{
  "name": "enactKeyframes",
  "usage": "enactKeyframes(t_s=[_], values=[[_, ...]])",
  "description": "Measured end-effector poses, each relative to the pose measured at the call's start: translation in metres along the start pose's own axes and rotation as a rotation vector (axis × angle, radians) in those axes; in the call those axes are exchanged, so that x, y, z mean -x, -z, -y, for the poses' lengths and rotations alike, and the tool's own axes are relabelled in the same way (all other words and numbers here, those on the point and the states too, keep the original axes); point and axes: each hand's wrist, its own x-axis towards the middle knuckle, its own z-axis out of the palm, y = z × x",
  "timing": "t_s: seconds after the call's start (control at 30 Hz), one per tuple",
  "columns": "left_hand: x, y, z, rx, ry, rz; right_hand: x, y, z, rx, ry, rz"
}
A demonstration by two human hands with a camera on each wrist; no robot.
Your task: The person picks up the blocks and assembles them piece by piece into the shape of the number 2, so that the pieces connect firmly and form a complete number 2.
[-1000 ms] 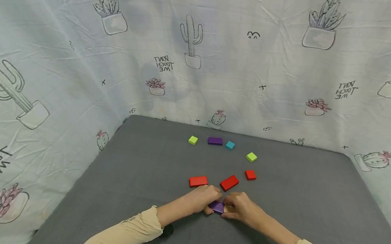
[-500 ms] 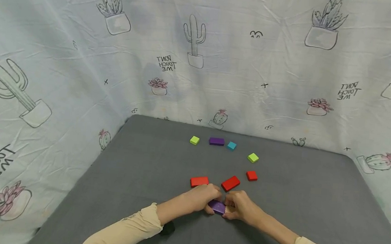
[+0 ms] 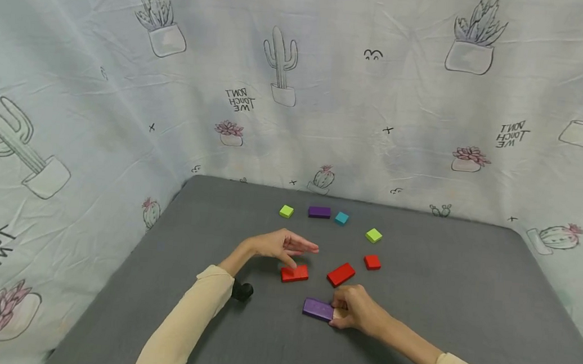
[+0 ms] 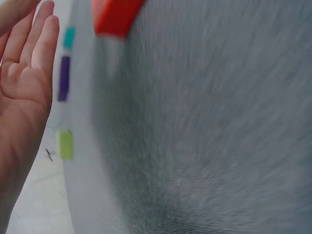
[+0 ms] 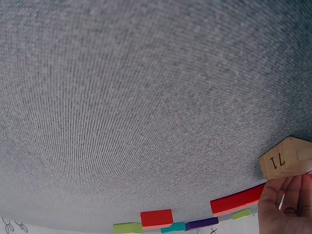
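My right hand pinches a small natural-wood block with dark printed marks on its side. In the head view, its end meets a long purple block lying flat on the grey cloth. My left hand is spread with straight fingers above a red rectangular block, and the thumb overlaps that block's far edge. The left wrist view shows the palm with nothing in it, and a corner of the red block ahead.
Right of the left hand lie a tilted red block and a smaller red block. Farther back are two lime blocks, a purple block and a blue block. Patterned fabric hangs behind the table.
My left hand has let go of the near purple block and moved up and left over the red block, its fingers opening out. My right hand stays at the wooden block.
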Motion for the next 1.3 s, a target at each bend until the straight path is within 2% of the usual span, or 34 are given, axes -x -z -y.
enactKeyframes(t_s=[0.1, 0.23, 0.43, 0.6, 0.83, 1.0, 1.17, 1.3], values=[[-0.005, 0.009, 0.006, 0.013, 0.042, 0.020, 0.000, -0.001, -0.001, 0.004, -0.008, 0.004], [-0.013, 0.014, 0.011, 0.000, 0.088, 0.059, 0.000, -0.001, -0.003, -0.005, -0.004, 0.004], [-0.022, 0.012, 0.013, -0.046, 0.138, 0.111, -0.001, 0.000, -0.002, -0.016, 0.012, -0.002], [-0.020, 0.009, 0.012, -0.069, 0.156, 0.131, -0.001, 0.000, -0.002, -0.008, 0.012, -0.001], [-0.017, 0.004, 0.014, -0.130, 0.146, 0.173, -0.001, -0.001, -0.004, -0.007, -0.013, 0.005], [-0.014, 0.001, 0.011, -0.171, 0.148, 0.215, 0.000, 0.001, -0.004, -0.006, -0.020, 0.017], [-0.013, -0.003, 0.006, -0.223, 0.141, 0.235, 0.000, 0.002, -0.004, -0.001, -0.005, 0.005], [-0.007, -0.003, 0.004, -0.230, 0.130, 0.249, 0.001, 0.001, -0.004, -0.009, -0.023, 0.013]])
